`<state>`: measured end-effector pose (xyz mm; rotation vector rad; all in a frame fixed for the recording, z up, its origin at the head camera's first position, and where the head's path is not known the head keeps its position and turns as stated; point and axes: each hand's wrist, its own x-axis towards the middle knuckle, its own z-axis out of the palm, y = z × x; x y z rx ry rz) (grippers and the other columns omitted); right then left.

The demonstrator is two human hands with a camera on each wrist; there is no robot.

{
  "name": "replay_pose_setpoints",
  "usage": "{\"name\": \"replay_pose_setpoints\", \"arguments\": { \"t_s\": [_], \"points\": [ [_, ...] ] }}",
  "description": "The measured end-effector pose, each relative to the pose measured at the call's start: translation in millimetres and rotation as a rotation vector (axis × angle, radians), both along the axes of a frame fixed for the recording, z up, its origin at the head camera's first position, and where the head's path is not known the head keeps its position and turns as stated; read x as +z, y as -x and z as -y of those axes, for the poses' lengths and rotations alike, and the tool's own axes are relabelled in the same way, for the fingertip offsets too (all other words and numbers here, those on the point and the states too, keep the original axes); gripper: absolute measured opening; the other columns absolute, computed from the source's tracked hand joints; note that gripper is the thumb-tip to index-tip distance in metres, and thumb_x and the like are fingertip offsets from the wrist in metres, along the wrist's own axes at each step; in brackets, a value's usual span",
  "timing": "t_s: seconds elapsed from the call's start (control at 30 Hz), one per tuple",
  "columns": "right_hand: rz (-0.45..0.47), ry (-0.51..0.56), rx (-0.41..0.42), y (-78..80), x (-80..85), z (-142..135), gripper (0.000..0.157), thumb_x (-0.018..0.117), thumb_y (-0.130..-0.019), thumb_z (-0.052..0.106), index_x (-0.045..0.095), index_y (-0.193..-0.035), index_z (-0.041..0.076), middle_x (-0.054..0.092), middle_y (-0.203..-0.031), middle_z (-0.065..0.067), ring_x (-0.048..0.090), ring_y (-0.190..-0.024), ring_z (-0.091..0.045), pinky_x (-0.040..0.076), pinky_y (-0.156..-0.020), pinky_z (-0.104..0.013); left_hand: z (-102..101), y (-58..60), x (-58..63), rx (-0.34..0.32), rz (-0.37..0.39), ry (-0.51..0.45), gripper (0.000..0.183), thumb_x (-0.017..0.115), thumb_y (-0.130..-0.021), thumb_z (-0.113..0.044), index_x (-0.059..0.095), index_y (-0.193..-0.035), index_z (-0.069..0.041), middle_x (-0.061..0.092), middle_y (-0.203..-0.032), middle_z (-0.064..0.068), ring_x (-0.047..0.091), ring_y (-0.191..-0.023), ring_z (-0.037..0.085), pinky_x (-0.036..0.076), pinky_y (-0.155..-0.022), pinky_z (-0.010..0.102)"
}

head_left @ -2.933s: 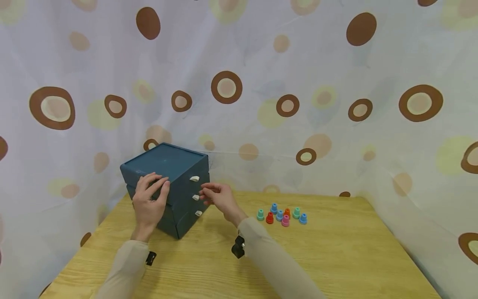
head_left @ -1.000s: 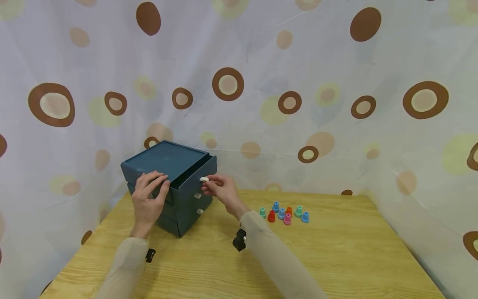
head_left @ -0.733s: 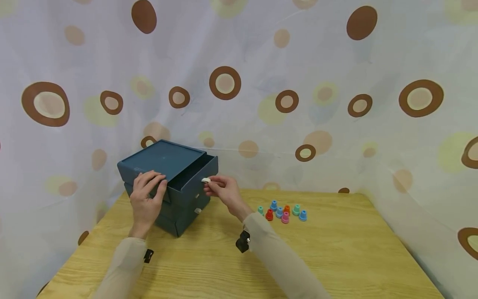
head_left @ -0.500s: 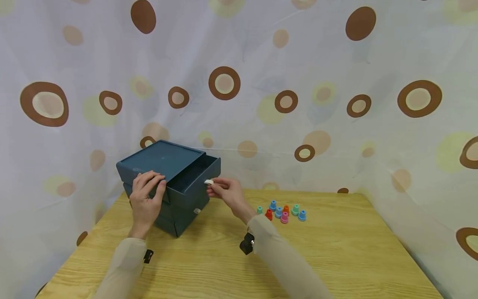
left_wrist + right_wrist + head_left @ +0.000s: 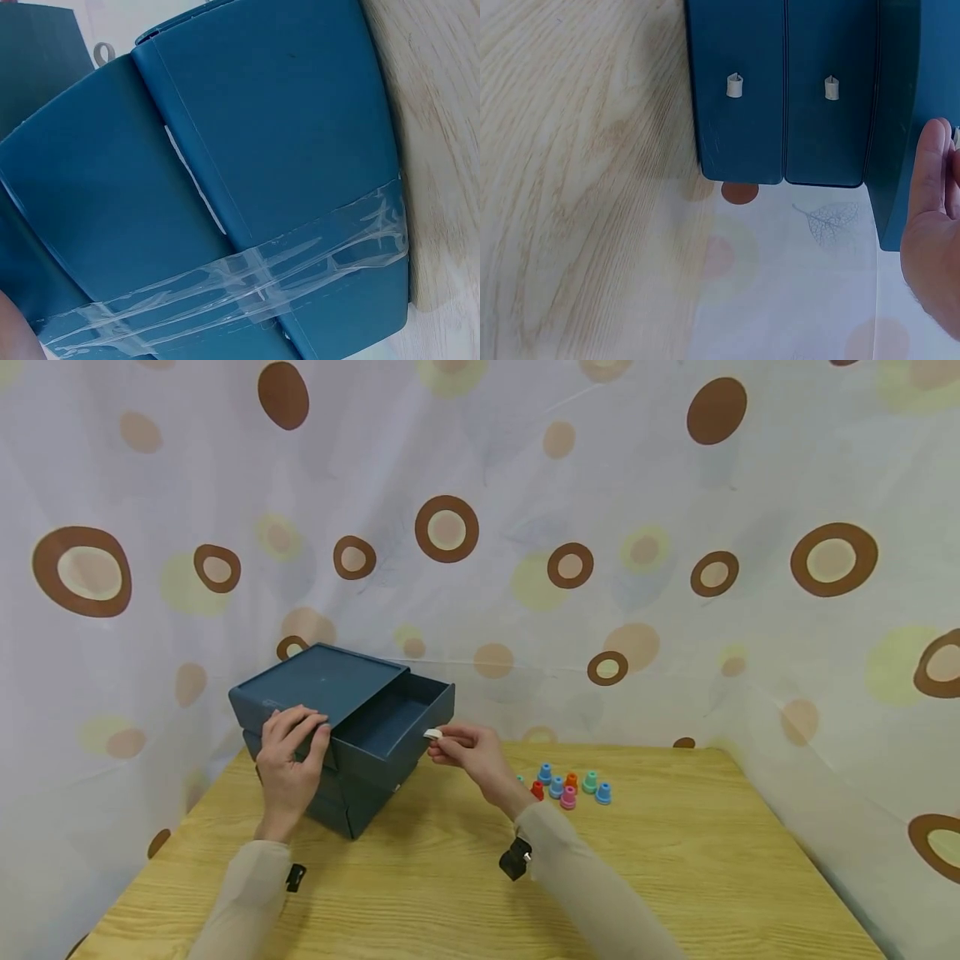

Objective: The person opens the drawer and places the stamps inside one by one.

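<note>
A dark blue three-drawer box [image 5: 318, 681] stands at the left of the table, with clear tape [image 5: 262, 285] across its side. Its top drawer [image 5: 390, 714] is pulled well out, and the visible part of its inside is bare. My right hand [image 5: 476, 760] pinches the white pull tab [image 5: 432, 734] on that drawer's front. My left hand [image 5: 288, 768] rests against the near upper edge of the box, fingers spread and gently bent. In the right wrist view the lower two drawers [image 5: 739, 127] are closed, each with a white loop tab [image 5: 832, 88].
Several small coloured cone-shaped pieces, among them a pink one [image 5: 568, 797], stand in a cluster on the wooden table [image 5: 675, 860], right of my right hand. A spotted curtain [image 5: 525, 485] hangs behind and at both sides.
My right hand has moved from near the middle tab to the top tab, then drawn the top drawer out to the right. The left hand has stayed on the box.
</note>
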<state>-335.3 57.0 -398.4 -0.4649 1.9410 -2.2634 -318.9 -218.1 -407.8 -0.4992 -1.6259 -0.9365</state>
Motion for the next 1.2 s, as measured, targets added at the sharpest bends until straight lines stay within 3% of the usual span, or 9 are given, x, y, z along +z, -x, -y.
{"name": "replay_pose_setpoints", "arguments": {
  "t_s": [0.2,0.53,0.83,1.2],
  "points": [
    [-0.002,0.008,0.002,-3.4,-0.9,-8.2,0.031,0.057,-0.095,-0.001,0.06,-0.126,-0.009,0.072,-0.104,-0.02,0.074,-0.084,-0.014,0.058,-0.082,-0.031,-1.2,1.7,0.6,-0.006,-0.011,-0.022,0.017,0.072,-0.079,0.0,0.077,-0.095,-0.002,0.069,-0.103,0.019,0.057,-0.111,0.039,0.031,-0.11,0.062],
    [-0.001,-0.016,0.012,-4.9,-5.9,-20.6,0.033,0.057,-0.096,0.001,0.058,-0.128,-0.008,0.071,-0.108,-0.02,0.074,-0.087,-0.016,0.057,-0.087,-0.037,-5.0,-3.6,2.8,-0.005,-0.01,-0.022,0.015,0.07,-0.082,-0.002,0.077,-0.096,-0.001,0.069,-0.103,0.02,0.056,-0.111,0.039,0.03,-0.109,0.064],
    [0.005,-0.008,0.006,-8.2,-5.5,-24.6,0.034,0.057,-0.096,-0.001,0.057,-0.128,-0.012,0.072,-0.106,-0.022,0.074,-0.084,-0.013,0.059,-0.083,-0.033,-3.2,1.1,-0.5,0.008,-0.016,-0.04,0.014,0.07,-0.079,0.002,0.076,-0.092,0.003,0.068,-0.1,0.025,0.055,-0.108,0.043,0.03,-0.108,0.066],
    [0.0,-0.007,0.028,-11.1,-4.5,-29.2,0.033,0.056,-0.097,0.001,0.058,-0.128,-0.009,0.073,-0.106,-0.018,0.074,-0.084,-0.012,0.058,-0.083,-0.032,-0.6,1.8,-1.3,0.002,-0.012,-0.028,0.014,0.071,-0.082,-0.004,0.077,-0.095,-0.001,0.069,-0.102,0.02,0.056,-0.11,0.039,0.031,-0.11,0.063]
  ]
}}
